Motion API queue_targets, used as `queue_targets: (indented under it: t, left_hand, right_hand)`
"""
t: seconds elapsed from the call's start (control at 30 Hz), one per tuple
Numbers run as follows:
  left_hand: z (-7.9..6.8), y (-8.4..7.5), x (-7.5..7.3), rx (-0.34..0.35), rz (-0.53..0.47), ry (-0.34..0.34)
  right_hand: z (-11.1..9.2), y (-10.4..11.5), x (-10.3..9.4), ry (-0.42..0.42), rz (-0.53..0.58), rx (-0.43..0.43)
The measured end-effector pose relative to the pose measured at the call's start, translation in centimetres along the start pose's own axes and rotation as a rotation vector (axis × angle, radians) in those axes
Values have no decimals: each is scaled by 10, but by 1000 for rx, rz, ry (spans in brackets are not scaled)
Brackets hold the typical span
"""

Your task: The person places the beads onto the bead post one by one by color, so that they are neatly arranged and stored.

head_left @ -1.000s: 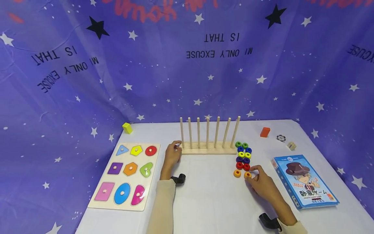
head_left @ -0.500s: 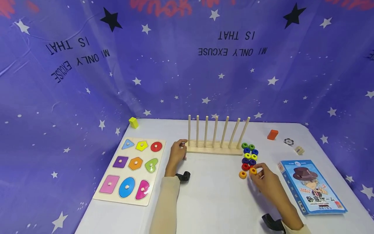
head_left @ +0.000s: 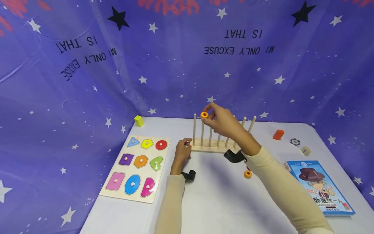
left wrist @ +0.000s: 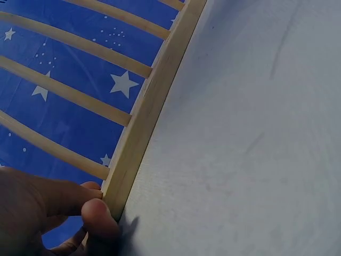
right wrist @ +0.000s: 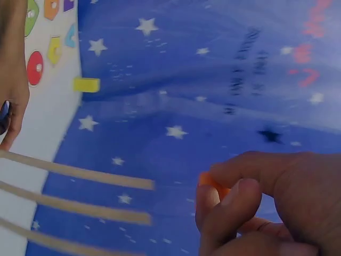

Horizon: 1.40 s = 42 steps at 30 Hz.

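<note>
Student: Where is the orange ring (head_left: 204, 117), and what holds it?

Instructor: Raised at the tips of the wooden peg rack (head_left: 208, 149), well above the desk (head_left: 216, 195). The right hand (head_left: 222, 122) has its grip clamped on the ring, thumb and fingers at its rim. The left hand (head_left: 182, 151) has its grip pinching the left end of the rack's base.

Student: Is the ring threaded?

Instructor: Apparently not. In the head view it covers the tip of the second peg (head_left: 202, 134) from the left; in the right wrist view it stands apart from the peg tips. Which peg lies directly beneath cannot be told.

Student: How is the step best done?

Instructor: The step in hand seems to be bringing the hole over a peg. Level the ring, centre it on the tip, and lower it plumb, fingers clear of the hole; a tilted ring would probably catch. The left hand should check any rocking of the base.

Student: And its appearance?

Instructor: Small, thick, rounded, plain orange; the round hole, darker and reddish within, faces the head camera. A second orange ring (head_left: 247, 174) lies on the desk, right of and nearer than the rack, just beside a partly hidden red ring (head_left: 248, 168).
</note>
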<state>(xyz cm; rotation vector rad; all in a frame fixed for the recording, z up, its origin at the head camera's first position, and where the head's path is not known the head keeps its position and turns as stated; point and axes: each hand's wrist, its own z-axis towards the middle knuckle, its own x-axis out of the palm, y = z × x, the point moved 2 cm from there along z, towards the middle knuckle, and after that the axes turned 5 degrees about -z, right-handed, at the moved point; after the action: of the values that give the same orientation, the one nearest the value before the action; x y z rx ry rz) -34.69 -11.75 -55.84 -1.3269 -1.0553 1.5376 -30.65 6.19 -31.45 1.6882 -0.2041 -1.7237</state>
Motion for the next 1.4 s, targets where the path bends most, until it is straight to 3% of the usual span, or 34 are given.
queue_targets:
  t: [0.1, 0.2, 0.47, 0.6, 0.7, 0.83, 0.9, 1.0, 1.07, 1.17, 1.27, 1.4]
  left_hand:
    - [-1, -1, 1, 21, 0, -3]
    - [-3, -3, 2, 27, 3, 4]
    - [-2, -4, -4, 12, 6, -10]
    - [-3, -7, -3, 21, -15, -25]
    - [-3, -7, -2, 14, -19, -26]
    - [0, -2, -2, -16, -29, 2]
    - [3, 1, -7, -34, -35, 2]
    - [5, 4, -2, -49, -26, -3]
    - [5, 5, 1, -53, -21, -7]
    - [4, 4, -2, -48, -14, -4]
    - [3, 2, -4, -46, -24, 5]
    - [3, 1, 2, -41, -35, 15]
  right_hand:
    - [32, 3, 12, 62, 12, 26]
    - [49, -1, 21, 81, 8, 56]
    - [62, -1, 33, 96, -2, 65]
    - [56, 0, 30, 35, -38, 42]
    - [34, -5, 20, -64, -36, 16]
    - [-20, -34, 5, -183, 29, 41]
    - [-48, -60, 4, -227, 53, 99]
    - [-97, -115, 10, -266, 78, 281]
    - [-127, -151, 23, -256, 92, 412]
    - [-162, -194, 53, -170, 152, 556]
    - [-182, -217, 81, -91, 197, 592]
    - [-189, -223, 103, -70, 200, 564]
